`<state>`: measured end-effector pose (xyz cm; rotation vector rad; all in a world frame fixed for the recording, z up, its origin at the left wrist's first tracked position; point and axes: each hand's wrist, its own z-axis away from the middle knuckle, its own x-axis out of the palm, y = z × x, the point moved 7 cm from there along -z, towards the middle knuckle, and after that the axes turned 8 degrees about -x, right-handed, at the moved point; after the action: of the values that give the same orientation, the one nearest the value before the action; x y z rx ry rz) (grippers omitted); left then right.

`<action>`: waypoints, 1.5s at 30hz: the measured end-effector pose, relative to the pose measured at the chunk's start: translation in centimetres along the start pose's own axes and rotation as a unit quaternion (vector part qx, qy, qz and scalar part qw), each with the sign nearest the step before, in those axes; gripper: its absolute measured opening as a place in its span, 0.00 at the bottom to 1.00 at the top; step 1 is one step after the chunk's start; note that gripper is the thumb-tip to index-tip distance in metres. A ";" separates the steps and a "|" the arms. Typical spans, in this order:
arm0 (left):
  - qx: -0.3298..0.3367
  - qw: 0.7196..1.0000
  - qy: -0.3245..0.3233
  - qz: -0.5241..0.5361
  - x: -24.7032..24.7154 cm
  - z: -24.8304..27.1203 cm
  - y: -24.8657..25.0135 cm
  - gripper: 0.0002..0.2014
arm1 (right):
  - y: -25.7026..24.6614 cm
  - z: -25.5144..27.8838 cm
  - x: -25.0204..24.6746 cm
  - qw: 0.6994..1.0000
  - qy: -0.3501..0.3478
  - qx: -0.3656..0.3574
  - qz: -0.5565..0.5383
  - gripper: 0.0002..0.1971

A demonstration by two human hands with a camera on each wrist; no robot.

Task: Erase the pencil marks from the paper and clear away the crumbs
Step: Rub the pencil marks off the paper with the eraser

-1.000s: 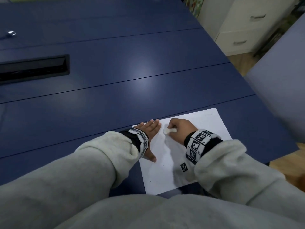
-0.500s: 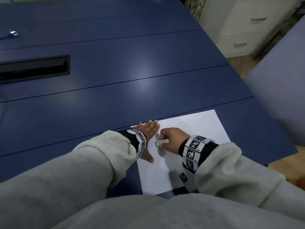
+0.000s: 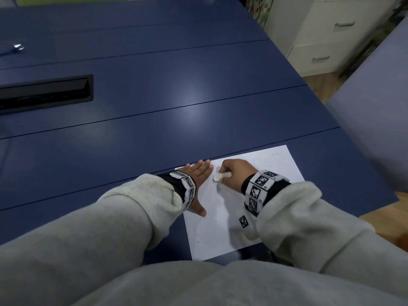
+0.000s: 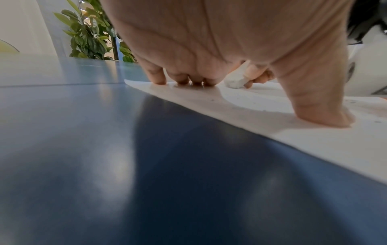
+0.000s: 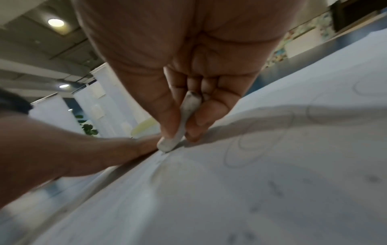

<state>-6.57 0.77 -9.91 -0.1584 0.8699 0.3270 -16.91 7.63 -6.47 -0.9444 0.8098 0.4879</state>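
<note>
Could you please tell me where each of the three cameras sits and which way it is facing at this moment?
Head: worn on the head, looking forward and down at the blue table and paper; both grey sleeves, left hand and right hand show.
Left wrist: low over the table, looking along the palm; fingertips and thumb press the paper.
Right wrist: looking along the palm at the eraser pinched against the paper; the left forearm shows.
Shared: all three views show the paper and eraser.
</note>
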 end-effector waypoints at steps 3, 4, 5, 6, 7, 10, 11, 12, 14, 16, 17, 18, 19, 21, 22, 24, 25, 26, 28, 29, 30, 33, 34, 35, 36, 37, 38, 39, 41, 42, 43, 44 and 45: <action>-0.001 1.000 -0.002 0.000 -0.1 0.0 0.0 0.64 | -0.3 0.4 0.2 1.000 -0.005 0.008 -0.012 0.04; 0.001 1.000 -0.003 0.001 0.0 0.0 0.0 0.64 | -0.9 0.8 0.8 1.000 -0.031 -0.006 0.001 0.04; 0.002 1.000 -0.003 0.002 0.1 -0.1 0.0 0.65 | -1.4 1.4 1.5 0.998 -0.062 -0.018 0.015 0.04; 0.002 1.000 -0.004 0.000 0.1 0.0 -0.1 0.65 | -1.8 1.8 2.1 0.996 -0.086 -0.028 0.025 0.04; 0.002 1.000 -0.004 -0.001 0.2 0.0 -0.1 0.65 | -1.8 2.0 2.2 0.995 -0.094 -0.029 0.032 0.04; 0.001 1.000 -0.002 0.002 0.1 0.0 0.0 0.64 | -0.3 0.9 0.7 0.999 -0.034 -0.004 0.021 0.04; 0.000 1.000 -0.001 0.003 0.1 0.0 0.0 0.64 | 0.3 0.5 0.1 1.000 -0.007 0.009 0.009 0.05; 0.000 1.000 -0.001 0.005 0.1 0.0 0.0 0.64 | 0.6 0.3 -0.3 1.000 0.014 0.020 -0.002 0.05; 0.000 1.000 -0.001 0.006 0.2 0.0 -0.1 0.64 | 0.5 0.6 0.1 1.000 0.017 0.020 -0.010 0.04; 0.002 1.000 0.000 0.005 0.2 0.0 0.0 0.64 | -0.1 1.3 1.3 1.000 -0.024 0.003 -0.006 0.05; 0.002 1.000 0.001 0.004 0.2 0.0 0.0 0.64 | -0.2 1.6 1.6 0.999 -0.039 0.000 -0.004 0.06; 0.001 1.000 0.001 0.005 0.1 0.0 0.0 0.64 | -0.1 1.5 1.5 0.999 -0.041 0.002 0.000 0.06; 0.002 1.000 0.000 0.006 0.1 0.0 -0.1 0.64 | 0.4 1.2 1.0 1.000 -0.028 0.009 0.001 0.05; 0.002 1.000 -0.001 0.008 0.2 0.0 -0.1 0.64 | 1.3 0.5 -0.4 0.999 0.018 0.030 -0.009 0.05; 0.001 1.000 -0.001 0.008 0.2 0.0 -0.1 0.64 | 1.6 0.3 -0.7 0.999 0.032 0.038 -0.016 0.04; 0.001 1.000 0.000 0.009 0.2 0.0 -0.1 0.64 | 1.3 0.5 -0.4 0.999 0.031 0.033 -0.009 0.04; 0.001 1.000 0.002 0.008 0.2 0.0 -0.1 0.64 | 0.8 0.8 0.2 1.000 0.016 0.020 -0.004 0.04; 0.002 1.000 0.004 0.007 0.2 0.0 -0.1 0.64 | 0.4 1.2 0.8 1.000 -0.007 0.009 -0.006 0.04; 0.001 1.000 0.006 0.005 0.1 -0.1 0.0 0.64 | 0.1 1.7 1.5 0.999 -0.050 0.001 -0.006 0.06; 0.001 1.000 0.004 0.005 0.1 0.0 0.0 0.64 | 0.3 1.5 1.2 0.999 -0.049 0.005 -0.001 0.06; 0.001 1.000 0.001 0.005 0.1 0.0 -0.1 0.64 | 0.8 1.1 0.6 0.999 -0.030 0.014 0.003 0.06; 0.004 1.000 0.001 0.004 0.1 0.0 -0.1 0.63 | 2.0 0.5 -1.2 0.997 0.043 0.050 -0.028 0.04; 0.004 1.000 0.003 0.004 0.1 0.0 -0.1 0.63 | 2.0 0.6 -1.0 0.997 0.044 0.050 -0.031 0.05; 0.005 1.000 0.003 0.004 0.1 -0.1 -0.1 0.63 | 1.6 0.8 -0.6 0.998 0.029 0.042 -0.026 0.05; 0.005 1.000 0.004 0.005 0.2 -0.1 -0.1 0.64 | 1.1 1.1 0.3 0.999 0.002 0.031 -0.019 0.06; 0.004 1.000 0.005 0.003 0.2 -0.2 -0.1 0.64 | 0.6 1.5 1.2 0.999 -0.027 0.021 -0.015 0.06; 0.003 1.000 0.006 0.001 0.2 -0.2 -0.1 0.64 | 0.2 1.9 1.8 0.999 -0.050 0.013 -0.008 0.06; 0.003 1.000 0.006 0.000 0.2 -0.2 -0.1 0.64 | 0.0 2.1 2.0 0.998 -0.058 0.009 0.002 0.06; 0.006 1.000 0.007 0.004 0.2 -0.1 -0.1 0.64 | 0.7 1.5 1.1 0.999 -0.029 0.017 0.012 0.04; 0.007 1.000 0.008 0.007 0.1 -0.1 -0.1 0.64 | 1.4 1.2 0.3 0.999 0.002 0.033 0.002 0.04; 0.008 1.000 0.008 0.009 0.2 0.0 -0.1 0.64 | 2.0 0.9 -0.4 0.998 0.033 0.052 -0.015 0.05; 0.008 1.000 0.008 0.010 0.2 0.0 -0.1 0.64 | 2.3 0.8 -0.8 0.996 0.053 0.063 -0.025 0.05; 0.007 1.000 0.009 0.011 0.2 0.0 -0.1 0.64 | 2.1 0.8 -0.7 0.996 0.051 0.062 -0.025 0.05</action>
<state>-6.47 0.69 -10.05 -0.1385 0.8916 0.3400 -18.53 9.37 -6.74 -0.8778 0.8976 0.3444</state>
